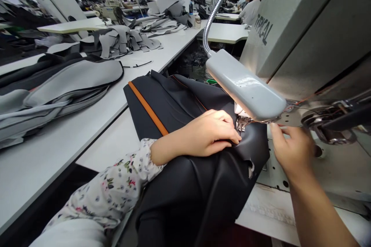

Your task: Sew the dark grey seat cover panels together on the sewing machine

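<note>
A black leather-like cover piece (185, 177) with an orange strip (147, 108) lies folded across the sewing machine bed. My left hand (211, 133) rests on it, fingers curled together and gripping a fold just left of the presser foot (240, 122). To the right of the foot, my right hand (292, 148) is raised at the machine head, thumb and forefinger pinched together. Whatever is between those fingertips is too small to make out. A grey lamp head (246, 85) hangs over the needle area and hides part of it. Orange thread (308, 98) runs along the machine head.
The large sewing machine (301, 19) fills the right side. On the long white table (95, 135) lie grey padded pieces (75, 81) and piled grey cut parts (121, 40). Behind stand another sewing machine (110, 11) and a person in white (251, 11).
</note>
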Motion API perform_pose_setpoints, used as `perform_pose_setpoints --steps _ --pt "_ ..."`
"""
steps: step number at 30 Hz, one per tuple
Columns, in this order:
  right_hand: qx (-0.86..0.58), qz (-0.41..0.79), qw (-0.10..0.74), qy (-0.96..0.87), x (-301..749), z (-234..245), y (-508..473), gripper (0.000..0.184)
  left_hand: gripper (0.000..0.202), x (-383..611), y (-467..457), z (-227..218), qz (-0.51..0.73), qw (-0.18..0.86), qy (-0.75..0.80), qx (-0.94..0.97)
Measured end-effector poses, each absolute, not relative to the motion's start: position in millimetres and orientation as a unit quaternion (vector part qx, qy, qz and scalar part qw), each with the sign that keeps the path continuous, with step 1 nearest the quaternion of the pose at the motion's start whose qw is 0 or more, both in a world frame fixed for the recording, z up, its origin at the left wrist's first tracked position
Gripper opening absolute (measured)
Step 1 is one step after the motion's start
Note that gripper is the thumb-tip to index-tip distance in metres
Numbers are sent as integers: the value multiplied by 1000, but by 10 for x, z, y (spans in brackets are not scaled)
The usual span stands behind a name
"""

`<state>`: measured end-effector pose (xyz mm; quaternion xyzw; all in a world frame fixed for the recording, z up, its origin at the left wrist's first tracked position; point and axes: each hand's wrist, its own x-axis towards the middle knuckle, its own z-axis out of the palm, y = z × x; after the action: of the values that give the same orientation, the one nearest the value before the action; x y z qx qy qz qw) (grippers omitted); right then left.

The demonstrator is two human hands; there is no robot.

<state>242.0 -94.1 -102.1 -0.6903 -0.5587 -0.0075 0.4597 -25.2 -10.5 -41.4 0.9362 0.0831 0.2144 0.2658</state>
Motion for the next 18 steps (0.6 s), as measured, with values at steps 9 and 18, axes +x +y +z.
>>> perform_pose_setpoints --steps 9,18 --pt "-617 356 402 -576 1548 -1269 -1987 36 20 -902 -877 -555 228 423 104 871" --pt "-657 378 447 -475 1555 -1401 -1947 59 22 -1525 -1508 -598 388 167 252 871"
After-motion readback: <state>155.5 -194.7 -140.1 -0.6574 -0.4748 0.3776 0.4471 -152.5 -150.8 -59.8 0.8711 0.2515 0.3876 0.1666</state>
